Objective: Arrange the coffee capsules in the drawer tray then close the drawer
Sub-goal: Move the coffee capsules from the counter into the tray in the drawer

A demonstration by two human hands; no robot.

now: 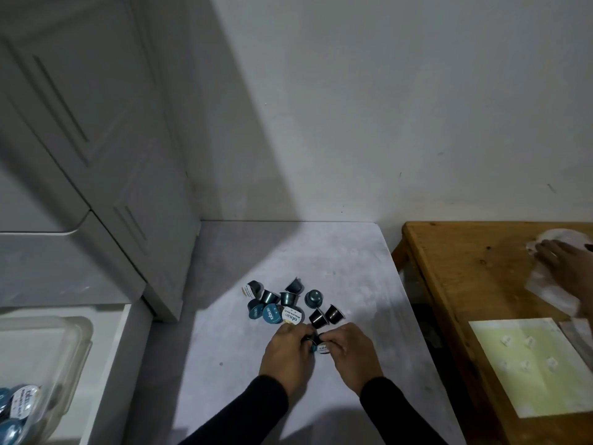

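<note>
Several dark coffee capsules (286,301) with blue or white lids lie in a loose pile on the grey floor (321,252). Just in front of the pile, my left hand (287,356) and my right hand (351,353) meet, each closed on capsules (317,345) pinched between the fingertips. At the lower left an open white drawer (109,364) holds a clear plastic tray (64,348) with several capsules (19,409) in its near corner.
A grey cabinet (96,155) rises at the left behind the drawer. A low wooden table (465,284) stands at the right with a pale yellow sheet (529,364) on it; another person's hand (564,268) rests there on a white cloth.
</note>
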